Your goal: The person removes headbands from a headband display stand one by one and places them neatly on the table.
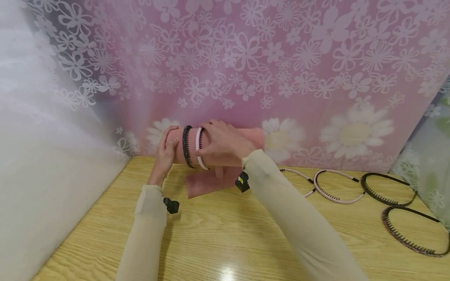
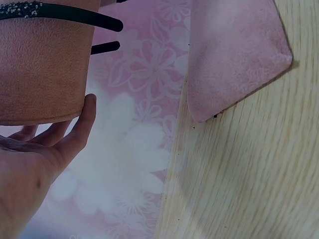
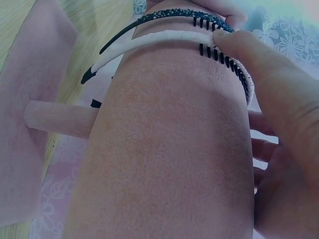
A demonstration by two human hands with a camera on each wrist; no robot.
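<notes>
A pink fabric-covered headband stand [image 1: 249, 137] has a thick horizontal roll on a short post [image 3: 62, 119] above a flat base [image 1: 205, 183]. My left hand [image 1: 164, 153] grips the roll's left end; in the left wrist view its fingers [image 2: 82, 124] lie against the end rim. A black glittery headband [image 1: 186, 146] sits over the roll near that hand. Just right of it, a pale pink toothed headband [image 1: 198, 144] arches over the roll. My right hand [image 1: 225, 140] holds this pale headband, its thumb [image 3: 239, 45] on the band and its other fingers partly hidden behind the roll.
On the wooden table [image 1: 211, 234] to the right lie more headbands: a partly hidden pink one [image 1: 297, 171], another pink one [image 1: 339, 201], a black one [image 1: 377, 198] and a dark brown one [image 1: 404, 240]. A flowered pink curtain [image 1: 225, 70] hangs behind the stand.
</notes>
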